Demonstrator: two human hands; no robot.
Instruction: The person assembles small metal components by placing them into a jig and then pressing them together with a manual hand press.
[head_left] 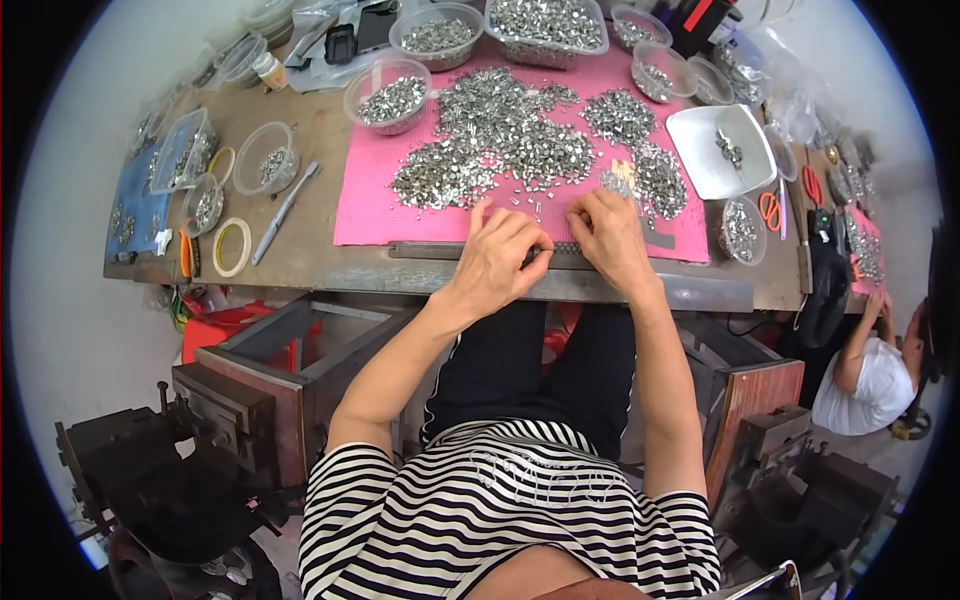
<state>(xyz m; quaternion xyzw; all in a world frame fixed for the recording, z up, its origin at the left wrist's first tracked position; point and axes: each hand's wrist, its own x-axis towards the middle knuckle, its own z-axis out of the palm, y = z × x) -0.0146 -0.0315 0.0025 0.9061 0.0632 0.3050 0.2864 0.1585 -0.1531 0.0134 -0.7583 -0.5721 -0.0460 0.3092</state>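
At the front edge of a pink mat (365, 215), my left hand (498, 255) rests over a long dark metal strip (425, 251), thumb and forefinger bent together. Just right of it, my right hand (607, 235) is closed in a pinch above the strip's right part. Whatever sits between the fingertips of either hand is too small or hidden to make out. Heaps of small shiny metal pieces (545, 152) lie beyond my hands, with another heap (660, 180) to the right. A small tan piece (622, 170) lies beside that heap.
Clear plastic tubs (393, 98) of metal pieces ring the mat. On the right are a white tray (688, 140) and red-handled scissors (769, 212). On the left lie a toothbrush (284, 215) and a tape roll (232, 248). Another person (870, 385) works at far right.
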